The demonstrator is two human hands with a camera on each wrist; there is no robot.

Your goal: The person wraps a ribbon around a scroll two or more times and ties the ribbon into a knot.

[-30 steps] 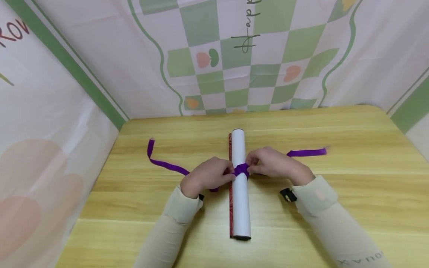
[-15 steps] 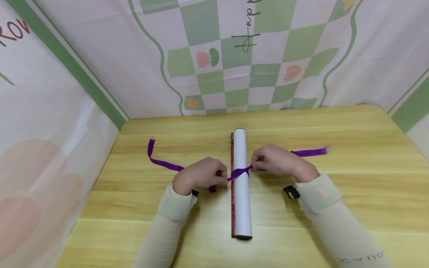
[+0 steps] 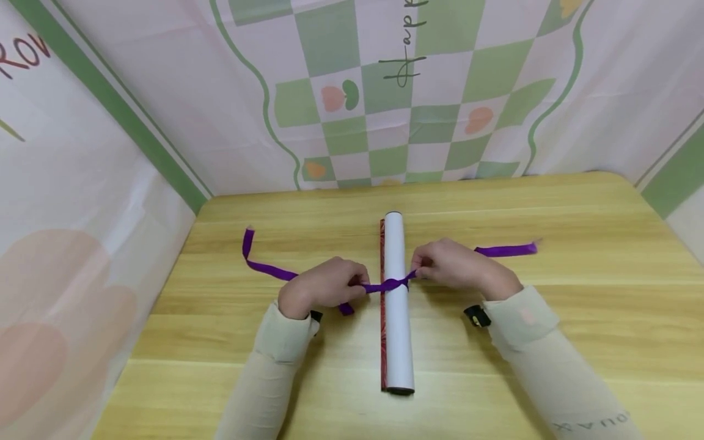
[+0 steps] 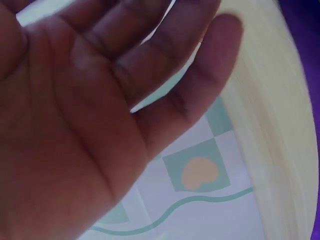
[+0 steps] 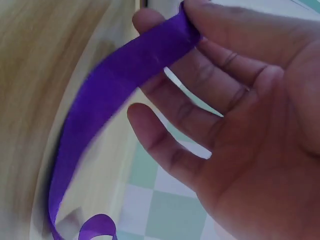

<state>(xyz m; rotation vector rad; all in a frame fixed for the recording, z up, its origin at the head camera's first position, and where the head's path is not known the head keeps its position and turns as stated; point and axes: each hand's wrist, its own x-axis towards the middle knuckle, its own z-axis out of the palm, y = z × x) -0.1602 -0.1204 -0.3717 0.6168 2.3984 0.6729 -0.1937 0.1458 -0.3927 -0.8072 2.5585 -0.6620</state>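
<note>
A white rolled tube point(image 3: 397, 336) with dark ends lies lengthwise on the table, a red patterned edge along its left side. Purple ribbon point(image 3: 393, 284) crosses over its middle in a twisted knot. Left of the tube my left hand point(image 3: 330, 282) pinches one side of the ribbon between thumb and finger. On the other side my right hand point(image 3: 453, 267) pinches the other part, which the right wrist view shows as a purple ribbon point(image 5: 115, 80) hanging from thumb and fingertips. The ribbon is stretched between both hands. In the left wrist view only the palm and fingers of my left hand point(image 4: 115, 100) show.
A loose ribbon tail point(image 3: 269, 269) trails to the left on the wooden table point(image 3: 605, 275), and another ribbon tail point(image 3: 508, 250) lies to the right. Behind the table hangs a green and white checked cloth point(image 3: 390, 140).
My hands have moved apart from close over the tube, and the bunched ribbon has drawn into a narrow, taut knot. Over the last half second the left hand shifted slightly left.
</note>
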